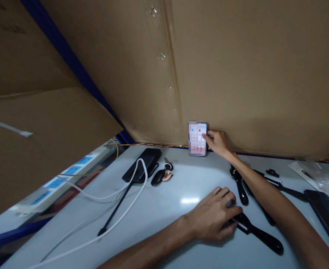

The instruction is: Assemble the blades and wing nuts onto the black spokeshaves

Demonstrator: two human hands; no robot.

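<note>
My right hand point(217, 142) is at the right edge of a smartphone point(198, 144), which stands upright against the cardboard wall with its screen lit. One digit lies on the screen; the others are curled at the phone's edge. Lower down, my left hand point(216, 215) rests close over the table, its fingers wrapped round the head of a black-handled tool point(265, 239). The tool's handle points to the lower right, and a narrow slot shows beside my fingers. Its head is hidden under the hand, so the exact kind cannot be made out.
Under my right forearm lie several black-handled tools point(241, 188). A dark flat case point(325, 213) and clear plastic packaging point(326, 179) are at the right. Keys point(167, 170), a black power bank point(146, 162) with white cable point(130, 215), and a power strip point(66, 175) are leftward.
</note>
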